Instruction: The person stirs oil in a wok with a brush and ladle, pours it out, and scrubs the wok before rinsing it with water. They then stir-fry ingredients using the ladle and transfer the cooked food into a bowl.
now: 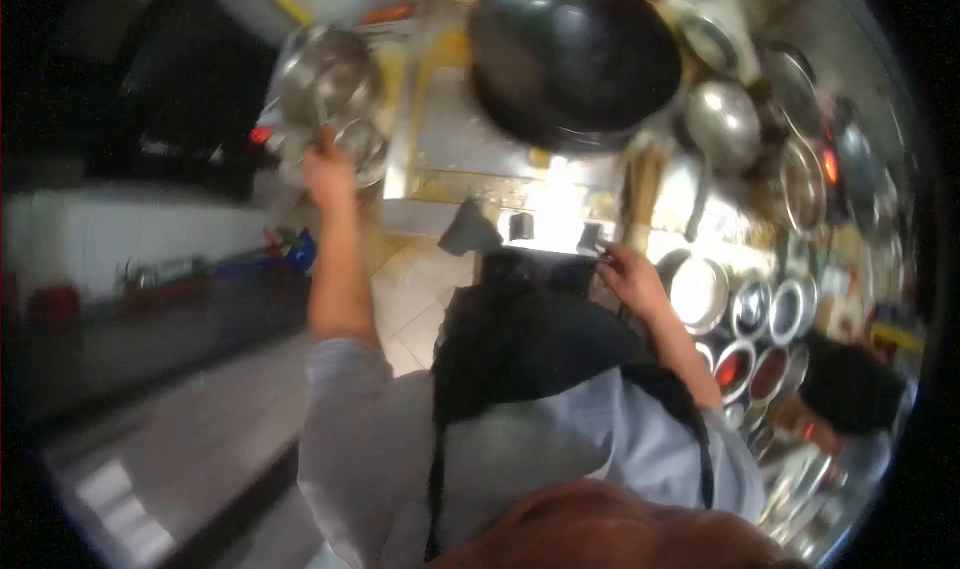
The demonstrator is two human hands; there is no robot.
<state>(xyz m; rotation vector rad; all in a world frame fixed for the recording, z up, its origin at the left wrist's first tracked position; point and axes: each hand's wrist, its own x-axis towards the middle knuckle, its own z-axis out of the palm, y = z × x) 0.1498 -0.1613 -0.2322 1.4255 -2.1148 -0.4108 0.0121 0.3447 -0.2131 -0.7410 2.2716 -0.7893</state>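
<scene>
My left hand (328, 174) is closed round the thin handle of a metal utensil, probably a ladle, whose head is blurred. It is over round metal bowls (362, 149) at the upper left. At the stove's front edge (560, 207), my right hand (635, 281) has its fingers bent together beside a small black block (590, 237), perhaps a knob. What those fingers pinch, if anything, is too small to make out. Beyond both hands, a large black wok (575, 59) sits on the stove, and no food can be made out inside it.
Right of the wok are a rounded metal vessel (722, 124) and a bamboo brush-like bundle (643, 184). Several round metal containers (697, 291) crowd the right side, some with red contents. A dark cloth (470, 229) hangs at the stove edge. Tiled floor (410, 289) shows at left.
</scene>
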